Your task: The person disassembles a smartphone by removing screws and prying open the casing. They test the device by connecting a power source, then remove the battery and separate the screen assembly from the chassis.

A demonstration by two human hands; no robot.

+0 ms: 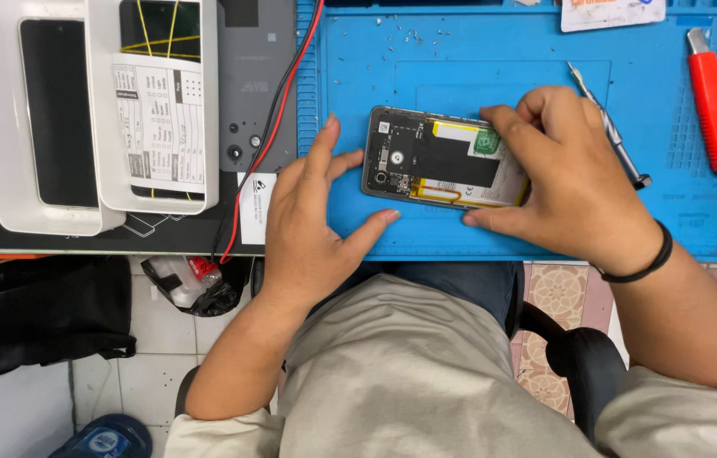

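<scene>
Black and yellow inside, an opened phone point(443, 163) lies flat with its back cover off near the front edge of a blue work mat point(477, 76). The right hand point(562, 178) curls over the phone's right end, fingers and thumb pinching its edges. The left hand point(312, 212) rests on the mat just left of the phone, fingers spread and loose, gripping nothing; its thumb reaches toward the phone's lower left corner. A slim screwdriver point(609, 127) lies just beyond the right hand, and a red utility knife point(715, 106) farther right. Left of the mat, red and black wires point(269, 127) cross a dark bench beside two white trays point(44, 203) holding phones. Below the bench edge are pale floor tiles point(155, 322), a black bag point(32, 318) and a chair armrest point(583, 365).
</scene>
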